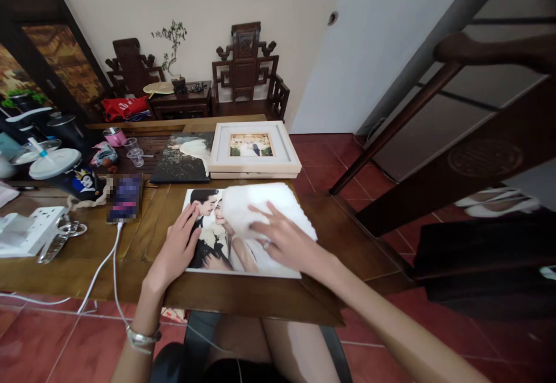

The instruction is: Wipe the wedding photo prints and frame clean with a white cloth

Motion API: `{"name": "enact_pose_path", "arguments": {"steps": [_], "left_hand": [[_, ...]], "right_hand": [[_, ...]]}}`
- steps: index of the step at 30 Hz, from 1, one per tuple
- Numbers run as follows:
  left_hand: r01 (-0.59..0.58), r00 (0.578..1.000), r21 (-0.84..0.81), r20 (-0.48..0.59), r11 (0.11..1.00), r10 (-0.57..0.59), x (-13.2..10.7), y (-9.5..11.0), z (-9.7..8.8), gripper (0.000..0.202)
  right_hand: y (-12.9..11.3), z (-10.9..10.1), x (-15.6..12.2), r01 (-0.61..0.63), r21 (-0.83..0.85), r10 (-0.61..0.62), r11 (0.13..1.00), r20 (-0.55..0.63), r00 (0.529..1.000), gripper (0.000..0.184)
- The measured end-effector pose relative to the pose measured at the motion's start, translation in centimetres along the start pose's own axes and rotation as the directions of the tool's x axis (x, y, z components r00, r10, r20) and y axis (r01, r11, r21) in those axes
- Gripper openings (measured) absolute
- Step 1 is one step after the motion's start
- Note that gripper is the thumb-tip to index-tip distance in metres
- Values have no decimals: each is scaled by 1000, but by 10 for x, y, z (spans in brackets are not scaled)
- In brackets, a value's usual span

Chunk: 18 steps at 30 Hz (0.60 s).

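A large unframed wedding photo print lies flat near the front edge of the wooden table. My left hand rests flat on its left side, fingers stretched out. My right hand presses a white cloth onto the right part of the print, fingers spread and a little blurred. Behind it lie a dark photo print and a white framed photo.
A phone with a white cable lies left of the print. Further left are a white power strip, cups and kettles. Carved chairs stand by the wall. A dark stair railing rises at right.
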<state>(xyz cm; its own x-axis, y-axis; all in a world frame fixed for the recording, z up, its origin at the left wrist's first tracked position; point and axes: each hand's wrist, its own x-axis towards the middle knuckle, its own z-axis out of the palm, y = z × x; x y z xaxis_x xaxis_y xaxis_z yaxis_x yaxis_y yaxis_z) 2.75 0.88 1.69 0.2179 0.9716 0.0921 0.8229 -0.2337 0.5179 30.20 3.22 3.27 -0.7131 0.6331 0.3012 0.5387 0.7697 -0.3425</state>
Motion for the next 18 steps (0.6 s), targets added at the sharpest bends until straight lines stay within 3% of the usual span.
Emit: {"name": "enact_pose_path", "arguments": {"steps": [4,7,10,13,18], "left_hand": [[22,1000,-15,9,1000,-22,0,2,-1,52],[38,999,-28,-4,999,-38,0,3,0,51],[37,999,-32,-13,999,-38,0,3,1,51],[43,999,-34,-17,998,-43,-1,2,2,51],[56,998,-39,-11,998,-56,-1,5,1,51]], "right_hand": [[33,-6,29,-72,-54,69,996,-53,996,35],[34,-3,32,-116,-78,110,990,-75,991,35],[14,3,14,-87,-100,81,991,-67,995,40],[-21,8,-20,-43,-57,40,997,-55,998,41],[-74,9,-68,62,13,-61,998,-56,997,30]]}}
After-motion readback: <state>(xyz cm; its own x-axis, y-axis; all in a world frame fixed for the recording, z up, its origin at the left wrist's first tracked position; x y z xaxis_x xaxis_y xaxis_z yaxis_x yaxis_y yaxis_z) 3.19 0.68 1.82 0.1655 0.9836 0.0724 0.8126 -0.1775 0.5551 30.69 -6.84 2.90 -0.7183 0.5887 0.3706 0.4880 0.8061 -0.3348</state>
